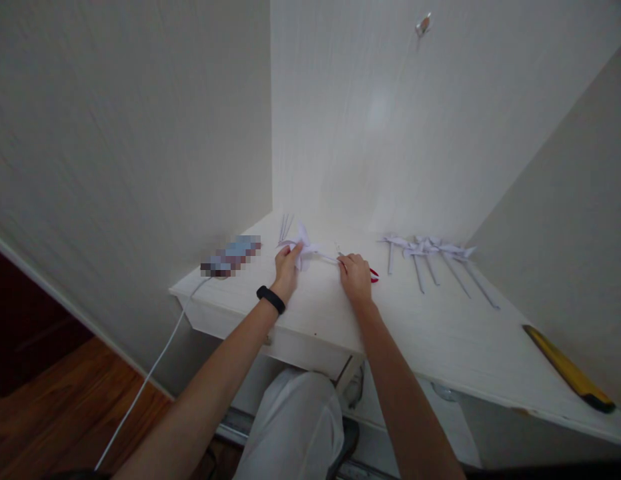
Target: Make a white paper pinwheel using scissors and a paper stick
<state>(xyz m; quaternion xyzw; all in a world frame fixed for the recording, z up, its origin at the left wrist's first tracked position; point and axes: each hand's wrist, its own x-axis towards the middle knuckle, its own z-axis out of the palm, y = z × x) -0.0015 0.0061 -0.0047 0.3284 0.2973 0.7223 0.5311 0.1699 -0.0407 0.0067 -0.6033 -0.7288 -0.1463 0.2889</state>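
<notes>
My left hand, with a black band on its wrist, pinches a white paper pinwheel lying on the white desk. My right hand rests on the desk a little to the right and grips red-handled scissors, of which only the red tips show past the fingers. A thin white stick runs from the pinwheel toward my right hand.
Several finished paper pinwheels on sticks lie at the back right. Spare white sticks lie behind the pinwheel. A pixelated phone with a white cable sits at the desk's left edge. A yellow-black tool lies far right.
</notes>
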